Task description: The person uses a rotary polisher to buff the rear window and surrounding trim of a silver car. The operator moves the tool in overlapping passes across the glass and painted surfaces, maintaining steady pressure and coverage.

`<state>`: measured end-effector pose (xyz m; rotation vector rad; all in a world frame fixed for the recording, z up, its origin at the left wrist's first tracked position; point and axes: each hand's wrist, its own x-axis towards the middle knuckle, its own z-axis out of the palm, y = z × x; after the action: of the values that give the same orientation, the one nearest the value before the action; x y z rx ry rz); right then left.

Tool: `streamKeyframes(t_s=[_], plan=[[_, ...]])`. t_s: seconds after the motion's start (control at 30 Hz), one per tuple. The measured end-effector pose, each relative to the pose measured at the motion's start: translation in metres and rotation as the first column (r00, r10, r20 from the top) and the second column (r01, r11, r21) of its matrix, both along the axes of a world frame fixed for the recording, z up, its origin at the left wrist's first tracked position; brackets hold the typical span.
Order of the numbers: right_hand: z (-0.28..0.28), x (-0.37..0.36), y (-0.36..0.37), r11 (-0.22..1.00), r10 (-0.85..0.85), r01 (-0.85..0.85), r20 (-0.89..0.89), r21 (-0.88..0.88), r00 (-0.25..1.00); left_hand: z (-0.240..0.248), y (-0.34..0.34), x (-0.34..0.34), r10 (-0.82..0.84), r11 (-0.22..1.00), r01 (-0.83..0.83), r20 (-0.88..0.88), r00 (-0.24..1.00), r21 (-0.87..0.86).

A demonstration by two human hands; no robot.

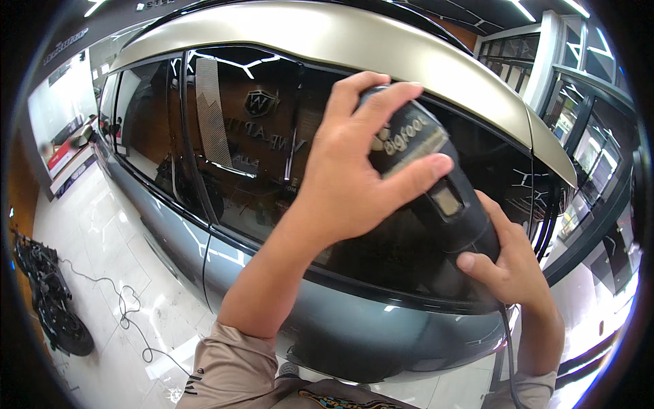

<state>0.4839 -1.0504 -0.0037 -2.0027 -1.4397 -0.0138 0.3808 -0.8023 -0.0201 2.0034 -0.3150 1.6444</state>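
Observation:
A black corded car polisher [470, 226] is held tilted in front of the dark rear side window [381, 255] of a car. My left hand [344, 174] grips its head from above, fingers over the top and thumb across the near side. Around the rear handle, lower right, my right hand [509, 266] is closed with the thumb on the near side. The polisher's pad is hidden behind its body and my left hand, so I cannot tell whether it touches the glass.
Below the window runs the car's grey-blue side panel [228, 255], and above it the pale gold roof edge [300, 27]. The polisher's cord [509, 347] hangs past my right forearm. A thin cable [102, 278] winds across the tiled floor near a black motorcycle [51, 300]. Glass doors [589, 150] stand at right.

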Motion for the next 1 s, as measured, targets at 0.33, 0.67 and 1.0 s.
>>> streamKeyframes(t_s=[0.33,0.67,1.0], plan=[[-0.044,-0.039,0.053,0.992,0.092,-0.103,-0.137,-0.077,0.986,-0.058,0.027,-0.04,-0.048,0.996,0.047,0.014,0.999,0.074],[-0.132,-0.047,-0.02,0.992,-0.12,0.116,-0.142,-0.04,0.983,-0.133,-0.038,-0.021,-0.226,0.972,0.228,-0.05,0.973,0.047],[-0.141,0.001,-0.085,0.981,-0.141,0.16,-0.166,0.109,0.976,-0.115,-0.11,0.016,-0.176,0.978,0.179,-0.036,0.984,0.107]])
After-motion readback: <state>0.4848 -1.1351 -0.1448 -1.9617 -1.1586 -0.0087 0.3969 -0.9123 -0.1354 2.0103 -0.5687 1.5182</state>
